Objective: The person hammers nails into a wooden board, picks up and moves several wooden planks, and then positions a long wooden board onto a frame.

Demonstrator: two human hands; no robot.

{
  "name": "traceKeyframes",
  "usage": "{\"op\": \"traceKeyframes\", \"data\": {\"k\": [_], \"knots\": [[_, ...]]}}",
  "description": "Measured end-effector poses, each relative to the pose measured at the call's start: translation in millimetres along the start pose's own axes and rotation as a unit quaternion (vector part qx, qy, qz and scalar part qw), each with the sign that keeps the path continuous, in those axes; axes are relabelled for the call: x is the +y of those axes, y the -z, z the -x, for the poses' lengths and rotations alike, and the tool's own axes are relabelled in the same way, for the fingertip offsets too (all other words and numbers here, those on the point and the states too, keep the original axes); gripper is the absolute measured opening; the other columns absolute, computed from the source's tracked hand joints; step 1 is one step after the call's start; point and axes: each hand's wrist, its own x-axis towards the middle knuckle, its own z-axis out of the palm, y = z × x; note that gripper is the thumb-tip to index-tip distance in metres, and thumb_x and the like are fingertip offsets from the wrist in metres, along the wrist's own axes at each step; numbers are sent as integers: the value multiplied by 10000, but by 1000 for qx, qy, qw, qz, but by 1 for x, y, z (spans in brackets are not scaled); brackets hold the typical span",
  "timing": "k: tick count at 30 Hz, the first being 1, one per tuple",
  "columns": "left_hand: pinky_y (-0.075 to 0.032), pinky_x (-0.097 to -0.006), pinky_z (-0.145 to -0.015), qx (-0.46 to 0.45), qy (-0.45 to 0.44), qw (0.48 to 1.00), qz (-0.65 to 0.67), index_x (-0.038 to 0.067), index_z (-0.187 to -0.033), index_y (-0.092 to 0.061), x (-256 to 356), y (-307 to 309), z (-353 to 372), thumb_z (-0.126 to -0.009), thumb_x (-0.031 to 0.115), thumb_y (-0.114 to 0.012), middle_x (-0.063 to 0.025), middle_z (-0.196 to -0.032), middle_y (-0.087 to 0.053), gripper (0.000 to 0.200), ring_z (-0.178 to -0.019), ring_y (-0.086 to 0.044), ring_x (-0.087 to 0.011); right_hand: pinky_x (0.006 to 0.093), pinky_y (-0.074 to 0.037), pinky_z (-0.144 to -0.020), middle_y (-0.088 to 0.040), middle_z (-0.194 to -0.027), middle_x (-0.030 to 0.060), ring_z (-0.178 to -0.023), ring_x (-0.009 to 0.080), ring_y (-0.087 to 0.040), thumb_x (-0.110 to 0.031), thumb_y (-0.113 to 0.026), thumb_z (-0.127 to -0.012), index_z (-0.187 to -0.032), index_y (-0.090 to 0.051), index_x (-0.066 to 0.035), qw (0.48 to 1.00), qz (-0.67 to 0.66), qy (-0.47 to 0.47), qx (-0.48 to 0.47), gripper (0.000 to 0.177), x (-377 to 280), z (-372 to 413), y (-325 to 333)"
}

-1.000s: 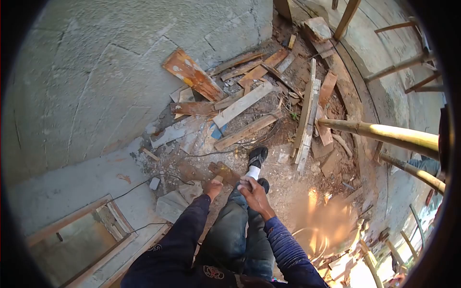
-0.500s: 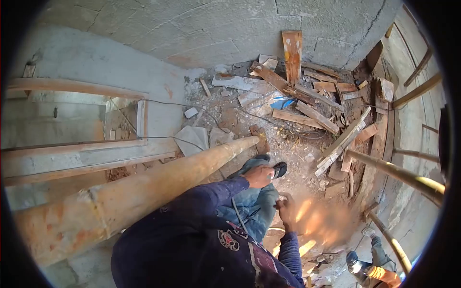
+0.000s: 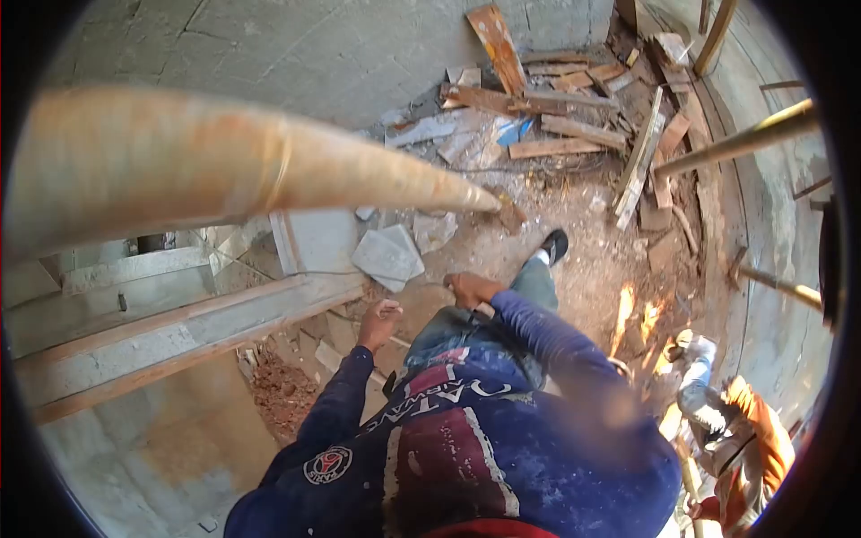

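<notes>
While the dark blue shirt (image 3: 453, 453) fills the near edge, the left hand (image 3: 380, 325) hangs beside the trousers (image 3: 448, 332), fingers bent loosely inward; nothing shows in them, though I cannot tell whether they pinch something small. The right hand (image 3: 473, 291) is in front of the thigh, its fingers curled; what they might hold cannot be made out. Just beyond the hands, a grey slab (image 3: 389, 257) lies on the ground, apart from both. A thick bamboo pole (image 3: 269, 166) slants above it, and one shoe (image 3: 556, 247) points forward. I judge this a moment between grips, perhaps mid-step; any reach from here calls for uncurling the fingers and keeping clear of the pole. To the right, another person (image 3: 762, 430) crouches or bends. Farther off, scrap boards (image 3: 569, 125) lie heaped by the wall (image 3: 359, 58).
</notes>
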Motion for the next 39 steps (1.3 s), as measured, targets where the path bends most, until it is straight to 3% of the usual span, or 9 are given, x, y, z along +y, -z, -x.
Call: {"op": "traceKeyframes", "data": {"k": [12,15,17,21,27,29,33,37,39], "knots": [[-458,-307,-577,98,161,977,103,24,-817,-669,-298,-103,249,-742,172,-741,-39,-755,-651,181,-706,-604,-145,486,-514,-736,-647,-923,299,-879,456,-642,-134,-604,-768,-1098,-609,-76,930,78,-220,283,335,34,103,-68],[-462,-313,-563,131,421,832,337,31,-885,-687,-275,-90,282,-780,230,-727,-42,-775,-669,229,-701,-622,-149,447,-528,-635,-664,-850,231,-754,382,-667,-116,-599,-795,-1104,-596,-87,922,167,-190,293,310,66,129,-79],[-466,-299,-559,123,459,807,351,36,-930,-687,-261,-88,285,-812,282,-709,-38,-768,-675,274,-678,-636,-147,402,-503,-500,-658,-832,178,-608,269,-640,-124,-600,-808,-1148,-557,-35,889,-181,-335,255,355,43,140,-63],[-490,-300,-608,157,314,861,368,-1,-922,-684,-250,-103,274,-842,256,-667,-63,-757,-689,270,-699,-648,-137,309,-398,-393,-597,-717,96,-500,150,-532,-19,-565,-806,-1219,-499,-37,843,-391,-312,200,419,-9,131,-23],[-500,-303,-682,225,290,847,385,-9,-911,-690,-227,-125,253,-828,226,-678,-101,-763,-693,249,-728,-659,-169,347,-477,-446,-593,-694,92,-560,190,-607,-29,-630,-778,-1207,-525,-47,925,-40,-354,132,442,-10,84,-4],[-513,-318,-672,170,292,861,380,-7,-906,-700,-235,-135,255,-828,259,-659,-102,-765,-700,281,-714,-664,-180,419,-531,-747,-680,-847,184,-844,325,-673,-186,-674,-741,-1182,-559,-55,917,209,-330,79,474,43,73,-4],[-522,-337,-606,114,422,804,403,-3,-825,-709,-228,-135,227,-808,267,-636,-108,-707,-684,280,-619,-654,-191,457,-519,-765,-671,-830,254,-856,411,-661,-235,-656,-738,-1058,-645,-74,944,105,-260,175,359,44,32,-6],[-516,-312,-559,64,-31,990,-123,4,-797,-685,-290,-165,195,-819,175,-654,-83,-661,-643,175,-613,-626,-158,334,-539,-722,-683,-915,71,-799,240,-672,-171,-673,-735,-742,-700,-127,948,268,-93,143,53,65,-62,-10],[-524,-310,-654,71,363,892,259,-2,-826,-680,-219,-104,137,-822,110,-673,-90,-720,-668,112,-680,-633,-140,350,-537,-630,-672,-913,75,-749,197,-656,-117,-674,-810,-1077,-610,-68,974,29,-175,140,279,141,-129,-28]]}}
